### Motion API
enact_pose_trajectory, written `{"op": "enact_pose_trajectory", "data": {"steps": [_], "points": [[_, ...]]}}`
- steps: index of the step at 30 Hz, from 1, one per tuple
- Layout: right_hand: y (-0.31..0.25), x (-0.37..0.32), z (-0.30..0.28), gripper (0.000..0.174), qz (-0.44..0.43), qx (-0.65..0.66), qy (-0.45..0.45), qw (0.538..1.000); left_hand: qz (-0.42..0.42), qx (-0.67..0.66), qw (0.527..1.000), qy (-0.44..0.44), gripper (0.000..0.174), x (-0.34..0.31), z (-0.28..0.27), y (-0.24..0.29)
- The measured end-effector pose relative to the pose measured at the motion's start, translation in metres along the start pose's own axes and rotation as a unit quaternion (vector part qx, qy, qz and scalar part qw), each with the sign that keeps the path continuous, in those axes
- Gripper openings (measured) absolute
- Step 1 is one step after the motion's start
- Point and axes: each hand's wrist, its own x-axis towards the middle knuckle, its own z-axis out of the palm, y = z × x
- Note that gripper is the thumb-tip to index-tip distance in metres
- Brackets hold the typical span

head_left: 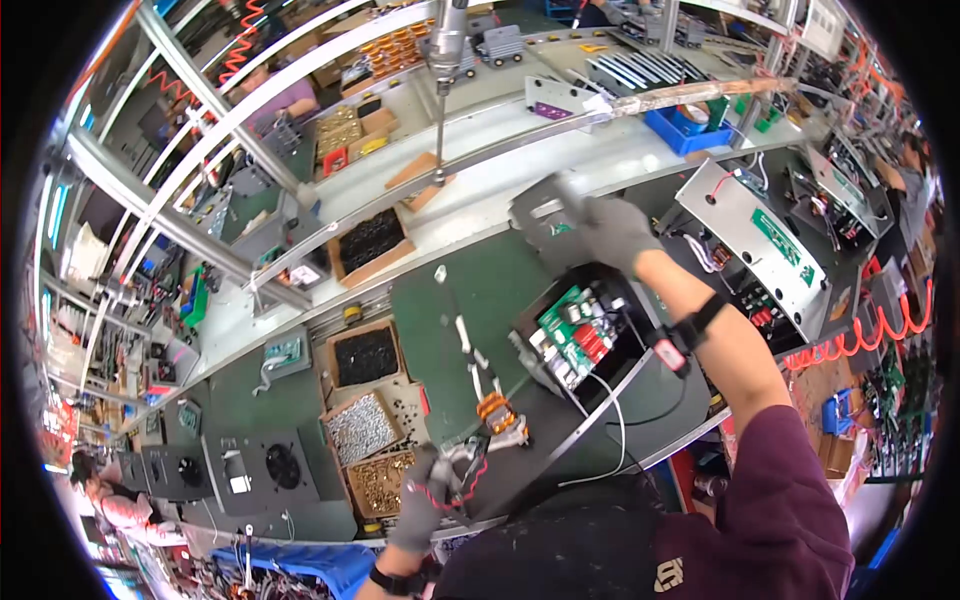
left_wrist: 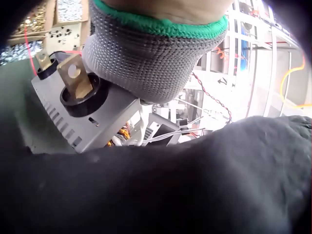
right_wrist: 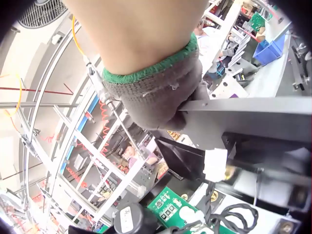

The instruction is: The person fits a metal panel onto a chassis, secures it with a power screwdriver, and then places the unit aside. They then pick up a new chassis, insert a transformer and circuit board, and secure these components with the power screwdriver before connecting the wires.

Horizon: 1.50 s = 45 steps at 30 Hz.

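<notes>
My gloved right hand (head_left: pixel 615 235) grips a grey sheet-metal panel (right_wrist: pixel 253 106) by its edge, with the thumb bent under it in the right wrist view. Just below, a dark metal case (head_left: pixel 640 355) holds a green circuit board (head_left: pixel 565 335) and red parts. At the bench's near edge is my gloved left hand (head_left: pixel 422 505), beside red and black wires (head_left: pixel 465 490). In the left wrist view that glove (left_wrist: pixel 146 58) lies against a grey metal housing (left_wrist: pixel 109 114) with brass terminals (left_wrist: pixel 75 78). Its fingers are hidden there, and I cannot tell whether they hold anything. Copper-wound coils (head_left: pixel 497 412) sit nearby.
Boxes of silver screws (head_left: pixel 362 428), brass parts (head_left: pixel 382 482) and black pieces (head_left: pixel 367 357) stand left of the green mat (head_left: pixel 425 300). A power screwdriver (head_left: pixel 445 50) hangs above the bench. At the right lies another light metal panel (head_left: pixel 740 225); fan panels (head_left: pixel 262 465) are at left.
</notes>
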Motion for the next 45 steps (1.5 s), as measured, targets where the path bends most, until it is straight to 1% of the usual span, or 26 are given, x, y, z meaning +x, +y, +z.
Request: {"op": "enact_pose_trajectory", "data": {"steps": [2,3,4,6,8,10,12,14,16,18,21,23,24,26,28,30,31,33,34,36,37,39,40,42,44,45], "points": [[0.02,-0.032,-0.006,0.027,0.012,0.11,0.139,0.984,0.019,0.05,0.999,0.012,0.02,0.017,-0.009,-0.005],[0.038,-0.047,0.0,0.026,-0.004,0.141,0.205,0.968,0.178,0.157,0.969,0.068,0.017,0.034,-0.013,-0.021],[0.051,-0.065,0.009,0.024,-0.017,0.172,0.27,0.947,0.328,0.263,0.9,0.116,0.015,0.051,-0.019,-0.037],[0.053,-0.115,0.015,0.019,-0.007,0.332,0.341,0.879,0.335,0.392,0.849,0.114,0.013,0.075,-0.026,-0.042],[0.063,-0.168,0.031,0.018,0.074,0.412,0.339,0.843,0.34,0.401,0.846,0.089,0.014,0.096,-0.027,-0.053],[0.066,-0.208,0.03,0.017,0.111,0.281,0.332,0.893,0.349,0.408,0.842,0.057,0.015,0.112,-0.026,-0.082],[0.062,-0.241,0.046,0.016,0.055,0.155,0.313,0.935,0.36,0.409,0.838,0.027,0.014,0.114,-0.022,-0.116],[0.066,-0.273,0.05,0.022,0.184,0.294,0.258,0.902,0.329,0.441,0.835,-0.005,0.017,0.107,-0.015,-0.116],[0.085,-0.317,0.063,0.023,0.187,0.316,0.224,0.903,0.348,0.467,0.813,-0.007,0.021,0.084,-0.007,-0.109],[0.105,-0.363,0.086,0.023,0.244,0.425,0.175,0.854,0.336,0.486,0.806,-0.031,0.024,0.071,0.001,-0.129],[0.125,-0.412,0.112,0.017,0.255,0.424,0.179,0.85,0.383,0.559,0.734,-0.05,0.025,0.062,0.012,-0.152],[0.124,-0.422,0.112,0.013,0.333,0.434,0.145,0.824,0.359,0.563,0.74,-0.079,0.026,0.068,0.006,-0.152],[0.119,-0.412,0.105,0.012,0.268,0.383,0.134,0.873,0.341,0.56,0.75,-0.094,0.026,0.075,0.013,-0.15],[0.115,-0.387,0.1,0.014,0.309,0.334,0.15,0.878,0.356,0.562,0.74,-0.105,0.022,0.095,0.013,-0.155],[0.133,-0.363,0.114,0.019,0.31,0.299,0.15,0.89,0.321,0.585,0.739,-0.098,0.022,0.115,0.018,-0.138],[0.132,-0.329,0.109,0.023,0.316,0.344,0.146,0.872,0.27,0.582,0.761,-0.094,0.024,0.134,0.023,-0.124],[0.14,-0.322,0.103,0.027,0.271,0.321,0.098,0.902,0.277,0.58,0.759,-0.102,0.024,0.14,0.023,-0.119],[0.159,-0.324,0.094,0.03,0.232,0.297,0.053,0.925,0.33,0.558,0.761,-0.009,0.025,0.149,0.027,-0.105],[0.174,-0.331,0.088,0.033,0.245,0.211,0.033,0.946,0.336,0.558,0.759,-0.015,0.025,0.147,0.031,-0.098],[0.205,-0.346,0.078,0.038,0.262,0.035,-0.014,0.964,0.322,0.5,0.804,0.011,0.026,0.135,0.035,-0.08],[0.219,-0.355,0.077,0.038,0.264,0.037,-0.015,0.964,0.298,0.495,0.816,0.003,0.026,0.13,0.035,-0.08],[0.249,-0.368,0.085,0.03,0.434,-0.104,0.055,0.893,0.291,0.511,0.808,0.005,0.026,0.117,0.037,-0.086],[0.262,-0.372,0.092,0.03,0.43,-0.102,0.056,0.895,0.286,0.527,0.8,0.011,0.026,0.113,0.037,-0.087],[0.269,-0.371,0.099,0.026,0.507,-0.099,-0.025,0.856,0.268,0.524,0.808,0.021,0.027,0.104,0.037,-0.09],[0.254,-0.356,0.087,0.032,0.475,-0.009,-0.002,0.88,0.254,0.507,0.823,0.04,0.027,0.101,0.035,-0.095],[0.261,-0.351,0.098,0.036,0.411,0.134,0.049,0.901,0.252,0.495,0.83,0.049,0.026,0.1,0.034,-0.095]]}}
